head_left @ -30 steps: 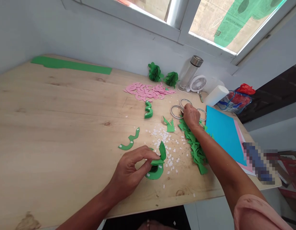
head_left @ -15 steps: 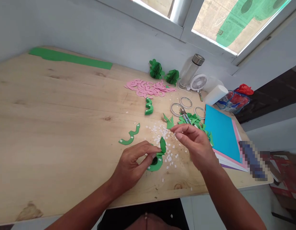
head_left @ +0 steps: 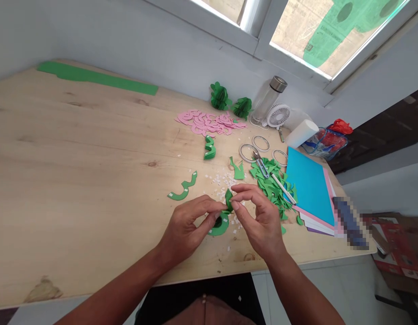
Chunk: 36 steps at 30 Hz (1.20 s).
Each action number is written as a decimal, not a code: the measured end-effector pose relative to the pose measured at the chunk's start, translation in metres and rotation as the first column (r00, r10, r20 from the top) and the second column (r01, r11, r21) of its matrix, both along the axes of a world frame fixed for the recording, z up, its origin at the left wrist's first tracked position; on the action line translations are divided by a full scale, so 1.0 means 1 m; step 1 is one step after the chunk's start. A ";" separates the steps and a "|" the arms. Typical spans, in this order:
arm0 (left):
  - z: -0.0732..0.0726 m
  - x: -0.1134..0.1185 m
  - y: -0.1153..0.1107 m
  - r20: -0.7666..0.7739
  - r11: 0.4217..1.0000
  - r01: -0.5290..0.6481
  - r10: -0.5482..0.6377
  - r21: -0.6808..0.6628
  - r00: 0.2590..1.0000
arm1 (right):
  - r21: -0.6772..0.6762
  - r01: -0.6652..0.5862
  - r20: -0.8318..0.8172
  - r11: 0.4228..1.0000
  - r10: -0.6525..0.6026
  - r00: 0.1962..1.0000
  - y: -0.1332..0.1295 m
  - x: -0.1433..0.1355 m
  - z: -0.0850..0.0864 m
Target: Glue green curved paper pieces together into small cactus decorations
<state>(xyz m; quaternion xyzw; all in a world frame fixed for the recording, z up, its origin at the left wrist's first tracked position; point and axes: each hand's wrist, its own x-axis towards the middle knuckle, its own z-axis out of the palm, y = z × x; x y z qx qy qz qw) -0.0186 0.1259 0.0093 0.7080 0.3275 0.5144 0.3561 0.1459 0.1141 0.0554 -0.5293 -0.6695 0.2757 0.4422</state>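
Pinching a green cutout (head_left: 222, 228), the left hand (head_left: 191, 222) faces the right hand (head_left: 259, 220), whose fingers' hold is unclear.

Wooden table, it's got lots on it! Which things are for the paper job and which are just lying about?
Probably for the job:
green paper piece, pinched in the left hand, right hand close by
wavy green piece with white patches
stack of similar green pieces

Probably just lying about:
clear bottle
small white fan
clear bag
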 end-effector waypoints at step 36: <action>-0.004 0.001 -0.004 -0.045 0.993 -0.052 0.057 0.110 0.997 | 0.346 0.109 0.177 0.932 -0.179 0.968 -0.007 -0.010 -0.011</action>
